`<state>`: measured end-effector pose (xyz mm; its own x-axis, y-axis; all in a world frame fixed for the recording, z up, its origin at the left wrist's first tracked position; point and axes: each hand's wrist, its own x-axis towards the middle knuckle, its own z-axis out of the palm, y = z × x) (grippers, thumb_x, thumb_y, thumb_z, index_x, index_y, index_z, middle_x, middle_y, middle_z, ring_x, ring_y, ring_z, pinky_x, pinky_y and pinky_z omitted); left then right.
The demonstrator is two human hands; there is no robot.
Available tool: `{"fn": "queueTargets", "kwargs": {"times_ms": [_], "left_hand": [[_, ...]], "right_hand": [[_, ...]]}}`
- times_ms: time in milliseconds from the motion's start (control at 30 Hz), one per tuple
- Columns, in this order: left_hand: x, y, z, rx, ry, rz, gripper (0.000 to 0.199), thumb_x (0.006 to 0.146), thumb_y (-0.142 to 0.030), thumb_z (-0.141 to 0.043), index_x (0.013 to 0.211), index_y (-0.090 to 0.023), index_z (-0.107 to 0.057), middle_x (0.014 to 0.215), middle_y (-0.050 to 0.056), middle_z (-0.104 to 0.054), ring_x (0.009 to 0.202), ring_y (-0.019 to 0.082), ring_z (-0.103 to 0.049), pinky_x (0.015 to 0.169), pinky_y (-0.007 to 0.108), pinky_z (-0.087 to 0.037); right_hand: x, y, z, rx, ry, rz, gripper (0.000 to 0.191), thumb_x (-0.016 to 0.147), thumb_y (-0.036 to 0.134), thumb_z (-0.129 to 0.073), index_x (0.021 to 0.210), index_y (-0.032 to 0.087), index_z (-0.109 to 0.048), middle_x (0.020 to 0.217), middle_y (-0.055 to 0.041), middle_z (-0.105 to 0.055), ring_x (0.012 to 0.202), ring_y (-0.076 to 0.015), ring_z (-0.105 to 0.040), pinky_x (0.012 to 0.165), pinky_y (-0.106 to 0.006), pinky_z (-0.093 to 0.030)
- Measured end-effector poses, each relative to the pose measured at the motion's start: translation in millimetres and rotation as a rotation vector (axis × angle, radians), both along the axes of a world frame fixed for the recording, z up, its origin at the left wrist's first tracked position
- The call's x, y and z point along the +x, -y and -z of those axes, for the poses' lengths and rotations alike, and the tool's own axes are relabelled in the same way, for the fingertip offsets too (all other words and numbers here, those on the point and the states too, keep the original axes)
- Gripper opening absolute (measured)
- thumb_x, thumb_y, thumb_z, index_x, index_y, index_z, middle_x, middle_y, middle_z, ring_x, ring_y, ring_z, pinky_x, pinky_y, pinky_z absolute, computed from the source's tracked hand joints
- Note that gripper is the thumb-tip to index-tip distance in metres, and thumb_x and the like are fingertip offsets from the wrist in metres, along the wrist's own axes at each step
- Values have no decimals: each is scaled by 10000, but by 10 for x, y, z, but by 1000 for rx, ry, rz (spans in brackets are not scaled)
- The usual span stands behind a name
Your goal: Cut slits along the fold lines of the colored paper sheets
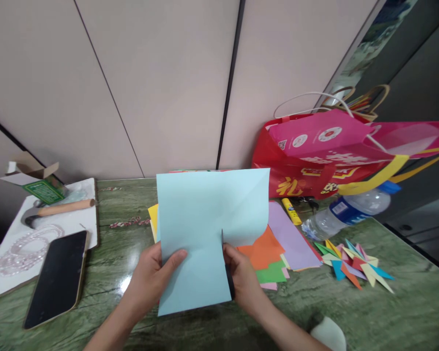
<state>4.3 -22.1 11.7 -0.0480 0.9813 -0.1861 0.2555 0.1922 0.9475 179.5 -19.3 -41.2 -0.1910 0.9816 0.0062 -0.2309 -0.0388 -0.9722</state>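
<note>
Your left hand [151, 273] pinches the light-blue sheet [193, 229] above the counter [109, 263]; your right hand [244, 275] has its fingers, partly hidden, closed around the scissors [230, 283]; hold the sheet taut and cut in long, straight strokes

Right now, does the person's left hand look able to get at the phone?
Probably yes, once the left hand lets go of the light blue paper: the phone lies off to its left, with nothing visible standing on the green tabletop between them.
</note>
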Motion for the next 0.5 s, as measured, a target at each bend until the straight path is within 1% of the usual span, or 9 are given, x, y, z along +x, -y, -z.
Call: {"fn": "queueTargets", "kwargs": {"times_ms": [233,333,500], "left_hand": [[-1,2,-5,-15,7,0,345,662,-490,-624,733,-153,-630,648,28,-645,535,161,-538,443,246,-442],[3,2,-13,-14,10,0,341,660,-490,-626,717,-154,-630,634,22,-642,523,155,-532,435,241,-439],[1,14,-3,-28,14,10,350,664,-501,-622,720,-155,-626,644,23,-644,539,163,-543,444,247,-446]], "right_hand": [[-5,-4,10,-23,-19,9,120,620,169,-670,725,176,-612,629,17,-658,614,-156,-589,504,-215,-418],[-10,-5,21,-29,-27,15,110,611,169,-675,705,177,-619,626,16,-667,629,-162,-599,506,-214,-420],[-18,-3,42,-88,-86,24,70,609,173,-654,658,177,-604,600,19,-660,584,-158,-591,474,-214,-409]]}}
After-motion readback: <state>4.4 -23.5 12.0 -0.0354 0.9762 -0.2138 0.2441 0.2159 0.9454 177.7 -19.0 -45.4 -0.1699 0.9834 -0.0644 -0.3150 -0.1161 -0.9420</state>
